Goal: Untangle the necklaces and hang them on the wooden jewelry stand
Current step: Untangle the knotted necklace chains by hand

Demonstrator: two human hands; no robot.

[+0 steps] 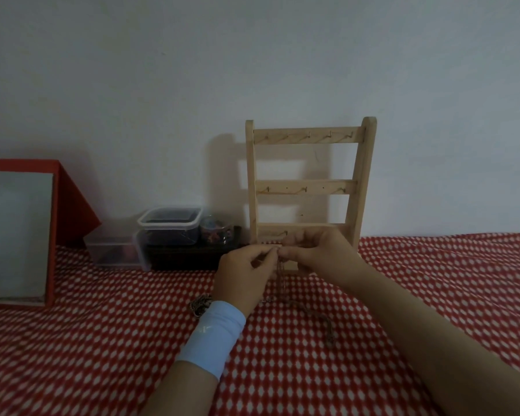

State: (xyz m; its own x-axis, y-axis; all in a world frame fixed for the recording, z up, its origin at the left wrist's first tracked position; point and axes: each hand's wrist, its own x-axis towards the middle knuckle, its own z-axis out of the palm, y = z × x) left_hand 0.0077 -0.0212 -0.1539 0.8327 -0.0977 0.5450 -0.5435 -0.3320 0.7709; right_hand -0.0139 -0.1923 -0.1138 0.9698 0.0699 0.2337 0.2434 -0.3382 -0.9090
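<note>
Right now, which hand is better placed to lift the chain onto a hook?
Probably the right hand: it pinches the chain directly before the stand, while the left hand sits lower.

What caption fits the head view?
Left hand and right hand pinch a chain in front of the stand.

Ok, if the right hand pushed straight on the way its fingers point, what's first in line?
The left hand: the right hand points at its fingertips, both pinching one necklace chain; depth unclear.
</note>
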